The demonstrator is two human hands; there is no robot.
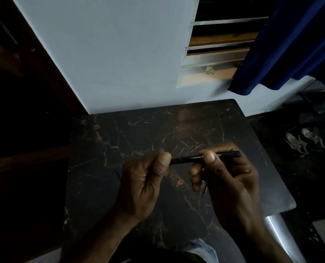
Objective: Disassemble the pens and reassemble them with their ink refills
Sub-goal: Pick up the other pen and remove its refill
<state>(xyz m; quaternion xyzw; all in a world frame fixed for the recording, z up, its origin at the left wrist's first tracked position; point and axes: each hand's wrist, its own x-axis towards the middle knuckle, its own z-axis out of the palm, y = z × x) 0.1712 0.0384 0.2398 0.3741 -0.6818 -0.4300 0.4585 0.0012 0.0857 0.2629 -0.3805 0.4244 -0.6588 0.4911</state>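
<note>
A dark pen with small white lettering lies almost level between both hands, above a black marble-patterned table. My left hand is closed around the pen's left end, which is hidden under the thumb and fingers. My right hand pinches the barrel near its right end, and the tip of the barrel pokes out past the fingers. A thin pale sliver shows below my right fingers; I cannot tell what it is.
The small table stands against a pale wall. A louvred window and a blue curtain are at the back right. A pair of shoes lies on the dark floor to the right. A dark wooden door is on the left.
</note>
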